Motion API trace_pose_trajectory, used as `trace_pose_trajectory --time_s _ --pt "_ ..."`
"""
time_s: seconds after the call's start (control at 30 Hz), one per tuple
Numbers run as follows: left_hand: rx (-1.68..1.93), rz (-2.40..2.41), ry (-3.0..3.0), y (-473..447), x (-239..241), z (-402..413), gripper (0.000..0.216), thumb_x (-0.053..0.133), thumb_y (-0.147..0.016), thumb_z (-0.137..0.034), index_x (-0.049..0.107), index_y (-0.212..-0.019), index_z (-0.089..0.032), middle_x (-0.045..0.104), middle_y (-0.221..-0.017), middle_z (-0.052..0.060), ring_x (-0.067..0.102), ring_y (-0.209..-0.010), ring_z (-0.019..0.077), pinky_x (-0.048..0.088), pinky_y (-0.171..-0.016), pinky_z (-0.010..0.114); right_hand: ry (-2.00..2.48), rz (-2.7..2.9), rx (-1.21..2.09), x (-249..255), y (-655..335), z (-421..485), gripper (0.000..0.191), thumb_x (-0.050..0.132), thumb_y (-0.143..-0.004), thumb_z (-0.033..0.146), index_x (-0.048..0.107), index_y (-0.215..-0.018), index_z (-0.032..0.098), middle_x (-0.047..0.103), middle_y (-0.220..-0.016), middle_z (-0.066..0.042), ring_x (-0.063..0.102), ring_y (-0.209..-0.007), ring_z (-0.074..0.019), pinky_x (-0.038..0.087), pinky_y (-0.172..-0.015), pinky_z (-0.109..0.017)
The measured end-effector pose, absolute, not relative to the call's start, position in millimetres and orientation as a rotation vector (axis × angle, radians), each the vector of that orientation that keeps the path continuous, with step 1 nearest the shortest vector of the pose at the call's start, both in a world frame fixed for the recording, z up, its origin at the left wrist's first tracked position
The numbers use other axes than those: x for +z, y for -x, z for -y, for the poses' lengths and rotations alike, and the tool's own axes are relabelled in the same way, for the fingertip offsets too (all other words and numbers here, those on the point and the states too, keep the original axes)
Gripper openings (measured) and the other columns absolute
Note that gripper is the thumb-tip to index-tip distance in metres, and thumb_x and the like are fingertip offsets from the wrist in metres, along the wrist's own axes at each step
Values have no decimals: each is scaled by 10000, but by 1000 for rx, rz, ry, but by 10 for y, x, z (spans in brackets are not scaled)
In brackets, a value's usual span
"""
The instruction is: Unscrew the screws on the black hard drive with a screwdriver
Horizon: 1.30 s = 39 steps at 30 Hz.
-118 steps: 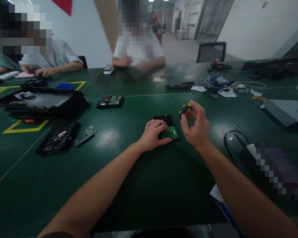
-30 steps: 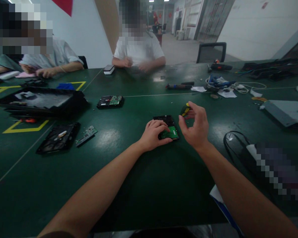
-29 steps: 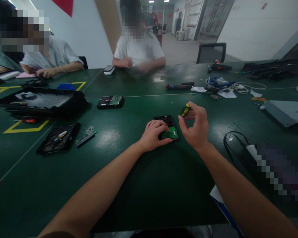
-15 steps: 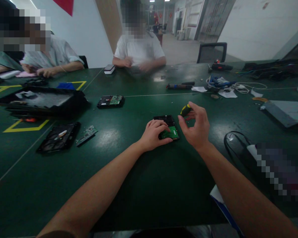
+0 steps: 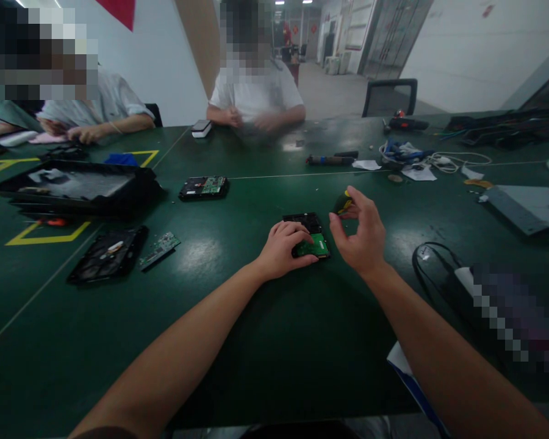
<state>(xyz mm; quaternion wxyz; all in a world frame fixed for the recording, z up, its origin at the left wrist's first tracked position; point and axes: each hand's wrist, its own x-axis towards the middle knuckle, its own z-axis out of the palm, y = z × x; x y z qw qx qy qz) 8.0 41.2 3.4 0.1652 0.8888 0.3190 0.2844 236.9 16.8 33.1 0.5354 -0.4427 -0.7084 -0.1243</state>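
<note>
L hand (image 5: 282, 247) fingers holding 1 hard drive (image 5: 312, 224), R hand (image 5: 361, 238) fingers gripping 1 screwdriver (image 5: 342, 200)

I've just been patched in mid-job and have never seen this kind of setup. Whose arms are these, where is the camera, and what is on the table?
No machine here: both bare arms belong to one person, and the only camera is worn on that person's head, looking forward and down. The left hand rests on a hard drive lying on the green table. The right hand holds a small screwdriver by its yellow and black handle in its fingers, close beside the drive. To the left lie a second hard drive, an opened drive, a loose circuit board and a black tray; cables lie far right. Two other people sit across the table; their hands are not the wearer's.
</note>
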Motion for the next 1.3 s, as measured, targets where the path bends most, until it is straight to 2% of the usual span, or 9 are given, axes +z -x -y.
trace_pose_trajectory --time_s 0.1,0.27,0.5,0.63,0.8,0.9,1.03,1.23,1.3 --pt "803 -905 -2538 -80 23 -421 404 797 -903 -545 711 -1185 -269 690 -1353 71 592 -1337 311 350 -1203 551 1067 1676 -292 316 -2372 -179 682 637 -988 242 386 -1618 314 624 -1416 -118 714 -1024 -257 685 -826 -451" --pt "815 -900 -2541 -76 12 -428 407 801 -902 -543 708 -1189 -271 687 -1345 65 590 -1333 302 345 -1210 548 1099 1672 -332 365 -2369 -148 626 681 -974 269 459 -1557 326 657 -1250 -90 695 -936 -242 677 -766 -443" --pt "796 -907 -2541 -79 26 -423 416 803 -898 -547 708 -1198 -275 690 -1351 71 586 -1349 310 341 -1214 558 1111 1689 -300 334 -2361 -164 707 600 -999 250 335 -1652 305 620 -1418 -135 705 -1014 -265 686 -798 -461" --pt "803 -908 -2535 -80 12 -426 417 806 -895 -552 711 -1194 -278 692 -1352 67 592 -1340 306 340 -1217 557 1113 1665 -300 307 -2384 -185 697 652 -982 287 377 -1621 320 623 -1387 -125 698 -979 -258 688 -754 -452" --pt "812 -902 -2540 -77 3 -427 412 800 -900 -557 710 -1187 -275 692 -1351 63 588 -1347 303 341 -1217 548 1073 1692 -313 317 -2383 -185 684 619 -996 261 374 -1632 308 621 -1415 -131 705 -1080 -284 686 -811 -464" --pt "808 -905 -2542 -74 14 -424 404 798 -902 -553 712 -1178 -271 691 -1350 64 587 -1347 302 346 -1211 545 1087 1676 -301 309 -2383 -192 680 611 -1003 263 364 -1634 307 620 -1408 -131 713 -1019 -263 690 -787 -449" --pt "801 -897 -2541 -71 31 -420 403 795 -905 -552 709 -1185 -276 690 -1350 60 588 -1344 297 352 -1208 540 1082 1646 -287 315 -2389 -189 649 682 -976 298 436 -1577 318 624 -1337 -111 693 -900 -226 684 -701 -412" --pt "785 -920 -2524 -80 29 -424 403 807 -893 -543 715 -1186 -281 685 -1361 70 587 -1352 310 347 -1218 559 1134 1678 -288 329 -2380 -164 663 603 -997 277 378 -1621 301 616 -1402 -144 704 -945 -250 695 -785 -465" --pt "778 -921 -2519 -82 31 -424 404 809 -893 -540 716 -1191 -284 686 -1359 70 586 -1352 313 339 -1224 568 1148 1660 -276 317 -2381 -168 667 607 -994 284 372 -1617 289 606 -1400 -152 705 -926 -244 698 -763 -457"
